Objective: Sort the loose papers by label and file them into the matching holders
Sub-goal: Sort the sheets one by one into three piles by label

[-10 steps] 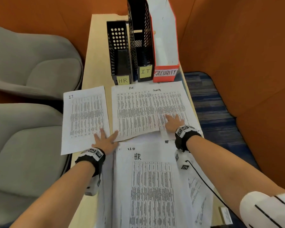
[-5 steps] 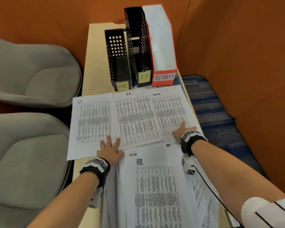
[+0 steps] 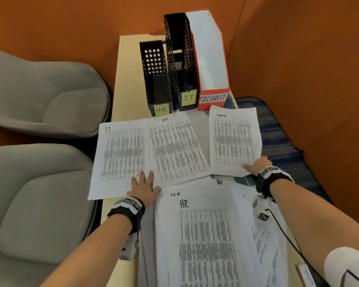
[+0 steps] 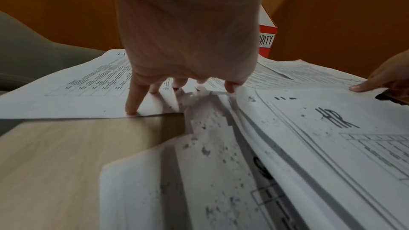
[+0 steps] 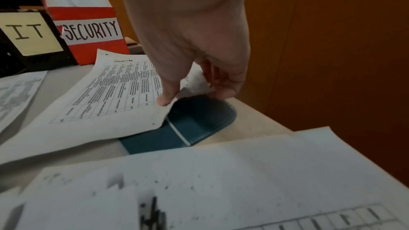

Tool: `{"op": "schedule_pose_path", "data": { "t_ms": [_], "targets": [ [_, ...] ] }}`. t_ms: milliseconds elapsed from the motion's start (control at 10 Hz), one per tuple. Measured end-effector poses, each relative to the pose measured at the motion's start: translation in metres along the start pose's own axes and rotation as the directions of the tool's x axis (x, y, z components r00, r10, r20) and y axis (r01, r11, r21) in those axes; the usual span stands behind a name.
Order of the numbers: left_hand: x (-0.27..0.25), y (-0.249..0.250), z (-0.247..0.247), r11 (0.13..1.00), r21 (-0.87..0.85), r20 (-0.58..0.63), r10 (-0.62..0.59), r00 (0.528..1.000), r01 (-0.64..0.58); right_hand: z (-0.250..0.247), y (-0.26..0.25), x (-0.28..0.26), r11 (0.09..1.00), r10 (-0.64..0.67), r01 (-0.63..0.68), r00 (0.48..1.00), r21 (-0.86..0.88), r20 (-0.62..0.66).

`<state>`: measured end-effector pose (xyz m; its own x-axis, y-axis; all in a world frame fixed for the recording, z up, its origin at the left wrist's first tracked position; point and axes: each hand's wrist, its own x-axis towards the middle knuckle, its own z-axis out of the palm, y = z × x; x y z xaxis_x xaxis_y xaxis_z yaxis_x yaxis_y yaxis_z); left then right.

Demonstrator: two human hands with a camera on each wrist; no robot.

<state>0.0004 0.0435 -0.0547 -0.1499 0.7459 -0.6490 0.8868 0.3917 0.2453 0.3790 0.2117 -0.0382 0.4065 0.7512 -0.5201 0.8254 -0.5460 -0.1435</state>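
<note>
Three holders stand at the table's far end: a black one labelled HR (image 3: 156, 79), a black one labelled IT (image 3: 179, 59) and a red-and-white one labelled SECURITY (image 3: 212, 63). In front of them lie an IT sheet (image 3: 120, 154), an HR sheet (image 3: 174, 146) and a Security sheet (image 3: 233, 139) side by side. My left hand (image 3: 142, 180) presses flat, fingers spread, on the near edges of the IT and HR sheets. My right hand (image 5: 192, 95) pinches the Security sheet's (image 5: 115, 93) near right corner, thumb on top, fingers underneath. A loose stack topped by an HR sheet (image 3: 205, 235) lies nearest me.
A blue flat pad (image 5: 194, 125) lies under the lifted corner near the table's right edge (image 5: 261, 118). Two grey chairs (image 3: 39, 96) stand to the left. Orange walls (image 3: 298, 59) close in behind and on the right. Blue carpet (image 3: 278, 137) shows to the right.
My right hand has slid the Security sheet rightwards off the HR sheet and now pinches its corner. The left hand has stayed on the IT and HR sheets.
</note>
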Motion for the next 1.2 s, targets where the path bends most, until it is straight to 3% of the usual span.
{"op": "schedule_pose_path", "data": {
  "t_ms": [100, 200, 400, 500, 600, 800, 900, 1000, 1200],
  "targets": [
    [-0.006, 0.007, -0.002, 0.997, -0.026, 0.020, -0.073, 0.997, 0.074, -0.003, 0.005, 0.002, 0.994, 0.010, -0.009, 1.000, 0.106, -0.008],
    [-0.001, 0.008, -0.005, 0.997, -0.039, 0.020, -0.067, 0.998, 0.068, -0.007, 0.005, 0.001, 1.000, -0.025, 0.024, 0.999, -0.002, -0.045],
    [0.032, -0.020, 0.012, 0.998, 0.024, 0.021, -0.064, 0.998, 0.064, -0.005, 0.002, 0.001, 0.925, -0.182, 0.161, 0.983, 0.345, 0.030],
    [0.017, -0.007, 0.003, 0.994, 0.072, 0.021, -0.083, 0.996, 0.081, -0.007, 0.005, 0.005, 0.913, -0.232, 0.206, 0.972, 0.353, 0.033],
    [-0.008, 0.024, -0.009, 0.994, 0.055, -0.073, -0.095, 0.993, 0.099, -0.011, 0.010, 0.009, 0.926, -0.276, 0.232, 0.954, 0.299, 0.115],
    [0.002, 0.036, -0.014, 0.996, 0.060, 0.036, -0.067, 0.997, 0.065, -0.015, 0.012, 0.015, 0.920, -0.298, 0.239, 0.941, 0.309, 0.160],
    [0.002, 0.037, -0.014, 0.997, 0.069, 0.001, -0.020, 1.000, 0.020, -0.010, 0.007, 0.013, 0.931, -0.290, 0.238, 0.943, 0.275, 0.165],
    [0.027, 0.009, -0.001, 0.999, 0.035, 0.015, -0.025, 1.000, 0.025, -0.008, 0.005, 0.013, 0.949, -0.226, 0.194, 0.968, 0.249, 0.106],
    [0.001, 0.032, -0.010, 1.000, -0.002, -0.053, -0.026, 0.998, 0.026, -0.008, 0.002, 0.013, 0.975, -0.134, 0.128, 0.991, 0.184, 0.019]
  ]
}}
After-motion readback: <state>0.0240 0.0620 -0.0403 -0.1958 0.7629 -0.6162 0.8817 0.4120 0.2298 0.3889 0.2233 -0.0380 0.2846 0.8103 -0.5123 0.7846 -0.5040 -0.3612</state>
